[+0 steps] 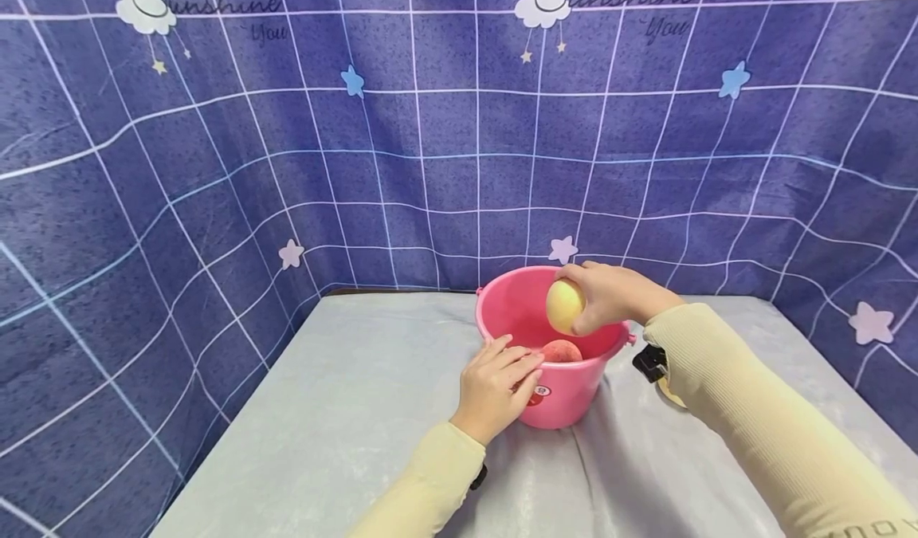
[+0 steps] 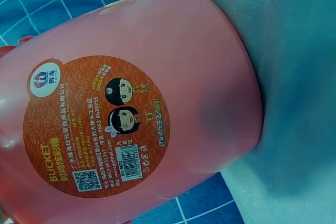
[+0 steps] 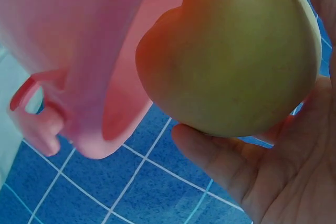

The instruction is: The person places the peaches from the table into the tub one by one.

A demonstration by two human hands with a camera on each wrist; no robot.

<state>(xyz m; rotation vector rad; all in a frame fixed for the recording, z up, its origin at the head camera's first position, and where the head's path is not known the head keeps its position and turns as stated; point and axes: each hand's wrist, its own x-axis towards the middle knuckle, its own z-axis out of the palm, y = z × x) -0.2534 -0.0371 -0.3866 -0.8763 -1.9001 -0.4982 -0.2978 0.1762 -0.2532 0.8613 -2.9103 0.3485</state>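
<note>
My right hand point(image 1: 610, 295) grips a round yellow fruit point(image 1: 565, 305) above the mouth of a pink bucket point(image 1: 566, 398). In the right wrist view the yellow fruit point(image 3: 247, 61) has a lobed, orange-red end, with the thumb and fingers around its sides. A reddish, peach-like fruit point(image 1: 562, 351) shows inside the bucket, just behind the front rim. The left hand point(image 1: 495, 382) holds the bucket's near-left rim, fingers laid over the edge. An orange round label point(image 2: 97, 127) is on the bucket's outer wall, filling much of the left wrist view.
A pale grey cloth covers the table point(image 1: 344, 394). Partly hidden behind the right sleeve, a yellowish round thing point(image 1: 672, 393) lies right of the bucket. A blue gridded curtain point(image 1: 445, 123) hangs behind and at both sides. The bucket's side lug point(image 3: 47, 124) sticks out below its rim.
</note>
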